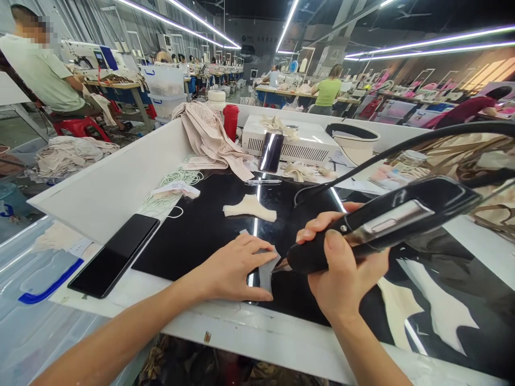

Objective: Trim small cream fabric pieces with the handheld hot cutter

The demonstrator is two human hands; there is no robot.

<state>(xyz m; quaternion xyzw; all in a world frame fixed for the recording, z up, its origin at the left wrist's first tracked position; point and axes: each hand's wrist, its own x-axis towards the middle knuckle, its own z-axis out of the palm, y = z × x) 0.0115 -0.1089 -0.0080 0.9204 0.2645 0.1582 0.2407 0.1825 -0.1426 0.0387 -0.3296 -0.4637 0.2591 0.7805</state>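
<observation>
A small grey fabric piece (267, 271) lies flat on the glossy black work mat (201, 230) near the front edge of the white bench (249, 332), pinned under the spread fingers of the left hand (237, 268), which presses down on it rather than closing around it. The right hand (341, 262) is clenched around the grip of a black corded handheld tool (386, 222), whose tip touches the right edge of the fabric piece, just beside the left fingertips. That closeness looks like the main risk: a small slip of the tip, or the piece sliding on the shiny mat, could bring the tool against the left fingers or spoil the edge; the stiff cable arcing over the bench might also tug the tool off line. Farther back on the mat lies a cream T-shaped fabric cut-out (250, 208) and a clear pen (263, 182). A black smartphone (115, 256) rests at the mat's left edge, a second dark phone (271, 152) leans on a white vented machine box (298, 142), next to a red cylindrical cup (230, 121) and a heap of beige garments (209, 140). Other people sit at sewing stations well behind.
</observation>
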